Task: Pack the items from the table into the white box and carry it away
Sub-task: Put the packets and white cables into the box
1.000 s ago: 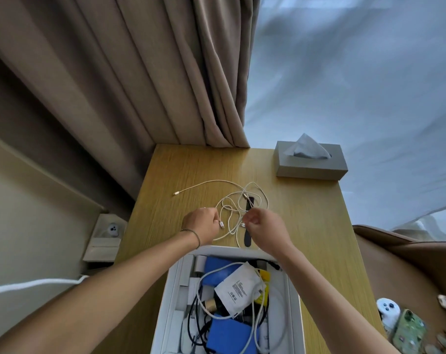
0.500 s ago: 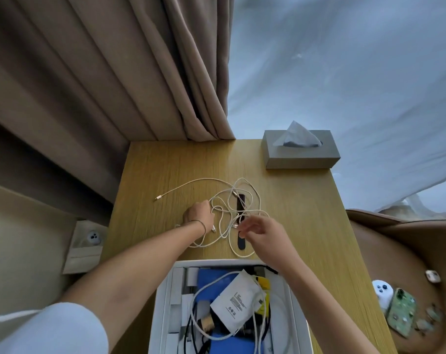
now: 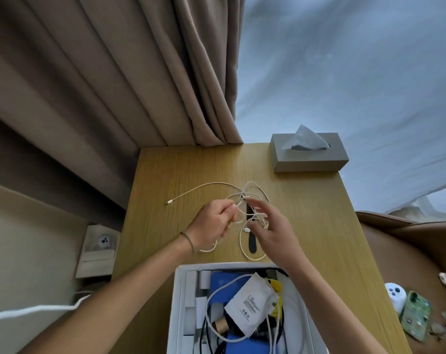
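A tangled white cable (image 3: 214,185) lies in loops on the wooden table (image 3: 306,213), one plug end trailing to the left. My left hand (image 3: 211,226) pinches a strand of it. My right hand (image 3: 270,226) hovers over the tangle with fingers spread, touching the loops; whether it grips one I cannot tell. A thin black strap-like item (image 3: 252,241) lies under the cable. The white box (image 3: 177,302) stands at the table's near edge, holding blue items, a white pouch, a yellow piece and several cables.
A grey tissue box (image 3: 308,159) stands at the table's far right corner. Beige curtains (image 3: 140,72) hang behind. A wall socket (image 3: 103,241) is at the left. A brown seat (image 3: 421,251) at the right carries a white device and a green phone case.
My left hand has lifted and pulled a strand of the cable up. My right hand has opened its fingers over the tangle. The camera has tilted slightly.
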The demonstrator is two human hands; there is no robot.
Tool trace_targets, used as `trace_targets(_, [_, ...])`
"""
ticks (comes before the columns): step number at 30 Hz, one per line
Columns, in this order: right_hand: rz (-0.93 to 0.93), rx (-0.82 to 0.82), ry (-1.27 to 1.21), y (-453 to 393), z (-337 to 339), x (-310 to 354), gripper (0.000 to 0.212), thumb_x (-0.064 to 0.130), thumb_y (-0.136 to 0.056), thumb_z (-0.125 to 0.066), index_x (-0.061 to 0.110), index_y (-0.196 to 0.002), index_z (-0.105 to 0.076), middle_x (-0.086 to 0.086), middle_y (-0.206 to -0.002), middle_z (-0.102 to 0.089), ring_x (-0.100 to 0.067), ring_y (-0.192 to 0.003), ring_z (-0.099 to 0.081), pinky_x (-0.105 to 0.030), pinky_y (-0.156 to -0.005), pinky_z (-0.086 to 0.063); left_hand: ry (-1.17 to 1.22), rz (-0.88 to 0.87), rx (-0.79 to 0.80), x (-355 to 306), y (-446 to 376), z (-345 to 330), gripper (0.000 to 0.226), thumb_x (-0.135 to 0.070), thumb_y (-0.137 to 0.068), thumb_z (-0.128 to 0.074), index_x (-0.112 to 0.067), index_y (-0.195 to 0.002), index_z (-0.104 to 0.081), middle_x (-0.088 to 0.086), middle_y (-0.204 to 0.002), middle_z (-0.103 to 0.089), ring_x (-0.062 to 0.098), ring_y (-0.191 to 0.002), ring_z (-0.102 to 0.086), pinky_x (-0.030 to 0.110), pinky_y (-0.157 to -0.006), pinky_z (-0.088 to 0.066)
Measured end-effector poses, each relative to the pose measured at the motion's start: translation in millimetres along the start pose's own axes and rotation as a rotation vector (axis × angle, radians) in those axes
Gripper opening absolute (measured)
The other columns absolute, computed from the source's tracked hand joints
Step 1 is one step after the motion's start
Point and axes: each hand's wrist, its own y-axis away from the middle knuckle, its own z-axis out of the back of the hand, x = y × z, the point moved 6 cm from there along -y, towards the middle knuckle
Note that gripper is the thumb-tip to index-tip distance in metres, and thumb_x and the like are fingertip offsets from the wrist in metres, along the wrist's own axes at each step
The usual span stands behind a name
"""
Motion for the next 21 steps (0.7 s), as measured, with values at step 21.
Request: trace_targets(21, [0.049, 0.410, -0.350, 11, -70, 99, 0.031, 0.015, -0.107, -0.043, 0.009, -0.079, -0.056, 0.004, -0.055, -0.052, -0.016, -0.047, -0.051, -0.033, -0.050, -0.048, 0.445, -0.011, -0.392, -40, 131, 78, 0.038, -0.043, -0.101, -0.042, -0.009, -0.098, -0.058, 0.011, -0.108, -0.071, 0.027, -0.109, -0.065, 0.048, -0.097, -0.048])
